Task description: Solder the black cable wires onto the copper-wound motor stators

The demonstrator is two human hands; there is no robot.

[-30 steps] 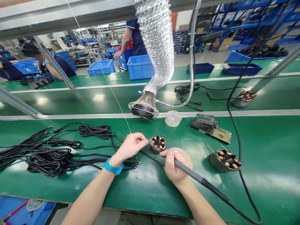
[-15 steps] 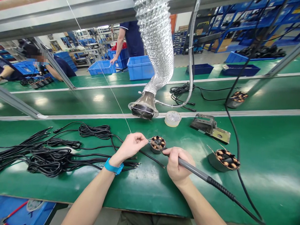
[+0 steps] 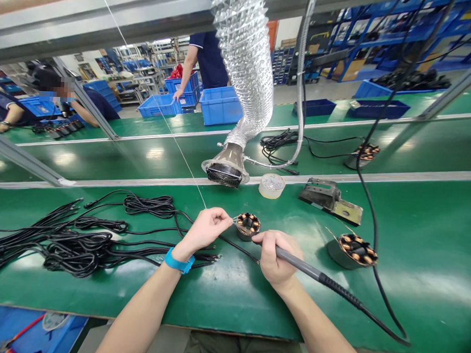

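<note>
My left hand (image 3: 212, 225), with a blue band at the wrist, is closed in a pinch on a thin solder wire (image 3: 182, 156) that runs down from the overhead frame. Just beyond its fingertips stands a small motor stator (image 3: 248, 225) with copper windings and thin leads on its left side. My right hand (image 3: 281, 259) grips a grey soldering iron (image 3: 300, 265) like a pen, its tip reaching the near left rim of the stator. Whether tip and solder touch is too small to tell. A second stator (image 3: 351, 250), two leads sticking up, sits right of my right hand.
A fume extraction hood (image 3: 225, 168) hangs behind the stator. Tape roll (image 3: 272, 186) and iron stand (image 3: 330, 200) are behind to the right. Black cables (image 3: 88, 243) cover the left. A belt beyond carries another stator (image 3: 363, 156) and cable bundle. Co-workers are across.
My right hand and the soldering iron have shifted slightly left, uncovering more of the small stator's centre. My left hand stays put. The far stator and cable bundle have slid left.
</note>
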